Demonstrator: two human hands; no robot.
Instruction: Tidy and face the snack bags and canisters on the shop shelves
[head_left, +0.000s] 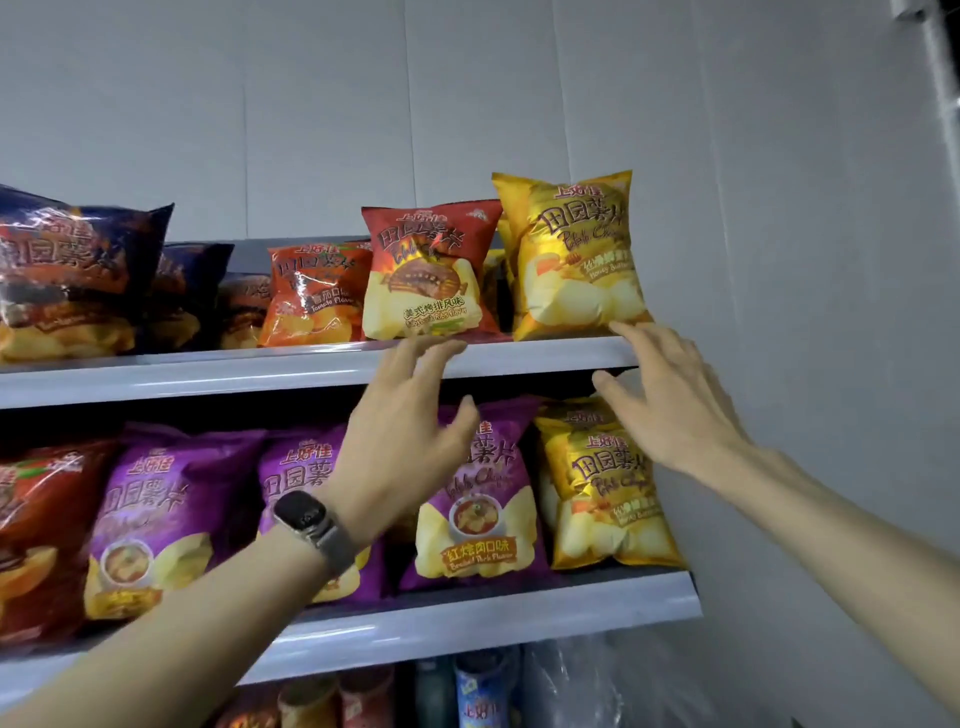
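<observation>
Pale grey wall panels (363, 104) fill the upper half of the frame and the whole right side, leaving open room beside the shelf ends. Two white shelves cross from the left: the top shelf (208, 371) at mid-frame, the lower shelf (467, 629) beneath it.

On the top shelf, dark blue bags (67, 275) lean at the left. A glossy orange tomato bag (311, 296) is overlapped by an upright red bag (426, 275), and a tall yellow bag (576, 260) stands at the shelf's right end. Purple bags (156, 519) and a second yellow bag (608, 493) line the lower shelf.

The left hand (410, 426), wearing a watch (306, 517), is spread and holds nothing, fingertips at the shelf lip under the red bag. The right hand (670, 400) is spread too, fingertips at the tall yellow bag's lower right corner. Canisters (478, 691) show dimly at the bottom.
</observation>
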